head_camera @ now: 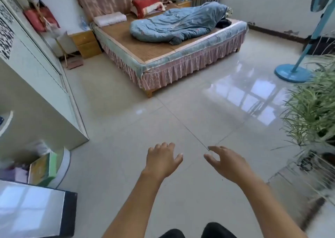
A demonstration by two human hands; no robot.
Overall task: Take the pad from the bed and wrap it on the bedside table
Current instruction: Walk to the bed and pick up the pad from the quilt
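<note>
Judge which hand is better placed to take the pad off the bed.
Neither clearly. The left hand and right hand are both empty, fingers spread, held level over the floor, well short of the bed. The bed lies ahead and leftward, so left has a slight edge.

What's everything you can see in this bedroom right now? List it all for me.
bed: one, pink skirt, woven brown mat, far centre
quilt: one, blue, bunched on the bed
pillows: two, red and pale, by the headboard
bedside table: one, light wood, left of the bed; a second behind it
wardrobe: one, pale, left wall
standing fan: one, blue, right
plant: one, green, right edge
box: one, green and yellow, lower left
floor: glossy pale tiles
left hand: open, empty, over the floor
right hand: open, empty, over the floor
</note>
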